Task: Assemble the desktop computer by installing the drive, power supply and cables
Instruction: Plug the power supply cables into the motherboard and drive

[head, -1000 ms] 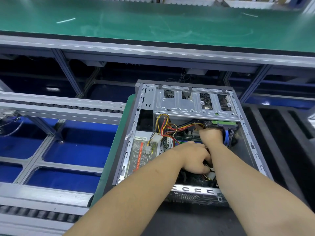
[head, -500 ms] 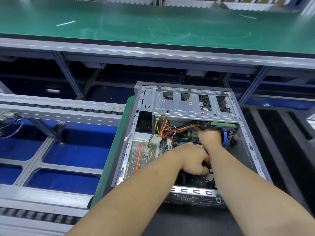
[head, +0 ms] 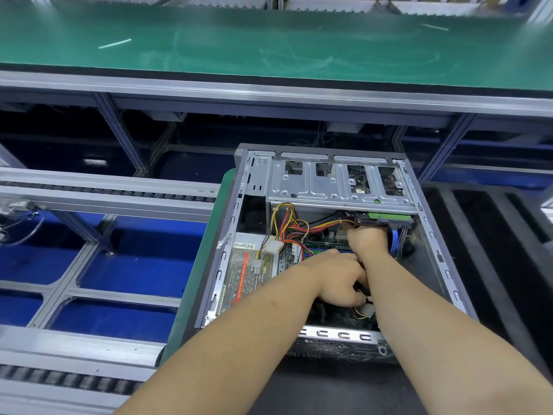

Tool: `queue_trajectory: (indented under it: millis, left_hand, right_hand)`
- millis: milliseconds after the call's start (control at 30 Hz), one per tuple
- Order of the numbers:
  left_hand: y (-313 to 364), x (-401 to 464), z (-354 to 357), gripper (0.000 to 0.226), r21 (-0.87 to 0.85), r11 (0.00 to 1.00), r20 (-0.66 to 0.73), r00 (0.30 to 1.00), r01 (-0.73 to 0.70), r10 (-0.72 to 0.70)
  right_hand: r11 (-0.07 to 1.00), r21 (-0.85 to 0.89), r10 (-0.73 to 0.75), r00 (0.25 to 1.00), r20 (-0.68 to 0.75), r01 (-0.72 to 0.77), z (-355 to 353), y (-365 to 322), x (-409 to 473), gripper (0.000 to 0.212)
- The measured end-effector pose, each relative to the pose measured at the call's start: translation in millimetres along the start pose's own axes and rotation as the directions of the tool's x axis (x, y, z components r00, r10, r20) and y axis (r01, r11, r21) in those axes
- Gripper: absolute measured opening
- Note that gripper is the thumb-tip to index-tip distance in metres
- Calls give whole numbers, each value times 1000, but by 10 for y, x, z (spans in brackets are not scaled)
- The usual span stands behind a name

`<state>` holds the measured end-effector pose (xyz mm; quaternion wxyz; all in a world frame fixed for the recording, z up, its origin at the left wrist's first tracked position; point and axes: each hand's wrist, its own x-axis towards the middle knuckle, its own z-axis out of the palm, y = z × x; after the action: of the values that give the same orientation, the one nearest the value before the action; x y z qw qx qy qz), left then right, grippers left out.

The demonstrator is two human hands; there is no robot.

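Drive (head: 386,218) sits under the case's (head: 443,265) metal cage, just beyond the right hand (head: 368,239), whose grip curls at the drive's cable end. Nearer, the left hand (head: 341,280) reaches downward, fingers curled around wires (head: 299,227); power supply (head: 248,271) lies leftward.

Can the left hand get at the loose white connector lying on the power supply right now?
Probably yes: the white connector lies uncovered just left of the left hand, nothing between them.
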<state>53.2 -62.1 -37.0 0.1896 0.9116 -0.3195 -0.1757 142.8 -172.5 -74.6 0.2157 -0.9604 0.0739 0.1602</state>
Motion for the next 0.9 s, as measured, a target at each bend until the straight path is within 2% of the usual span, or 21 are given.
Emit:
queue_trajectory:
  millis: [33,100,200,233,433,500,567,600,667,733,767,900]
  left_hand:
    - [0,1,0,25,1,1000,1,1000,0,0]
    - [-3,4,-1,26,5,1000,5,1000,-1,1]
    - [-11,8,-3,27,7,1000,14,1000,-4,4]
    - [-9,9,-2,27,7,1000,13,1000,-7,7]
    - [-4,6,4,28,19,1000,7,1000,-14,14]
    - [-6,8,5,28,16,1000,8,1000,-12,12]
    - [-9,9,3,27,10,1000,8,1000,-10,10]
    - [-9,10,5,27,6,1000,9,1000,-10,10]
    - [-19,12,15,26,3,1000,6,1000,-7,7]
    - [-29,26,33,25,-13,1000,-5,1000,8,-8]
    - [-30,31,32,24,-52,998,-9,1000,22,-23]
    - [-5,41,-43,21,-398,909,-78,983,120,-164]
  right_hand:
    - [998,59,29,1000,8,-30,11,-21,9,35]
    - [997,60,53,999,3,-53,33,-32,16,25]
    - [988,139,71,997,-25,-66,-13,-79,-3,33]
    - [982,147,116,993,9,-116,-35,-84,-17,35]
    - [987,87,134,991,15,-135,-57,-103,-26,36]
    - [970,185,159,987,12,-158,-9,-79,-14,34]
    - [901,394,187,982,22,-180,-46,-99,-14,24]
    - [874,451,200,980,4,-180,-44,-105,-17,30]
    - [935,315,164,986,27,-164,-36,-115,2,52]
    - [965,213,144,987,71,-156,-22,-92,-10,64]
    - [973,182,131,988,83,-145,-3,-76,-1,64]
    - [902,402,148,987,58,-158,46,-27,-20,38]
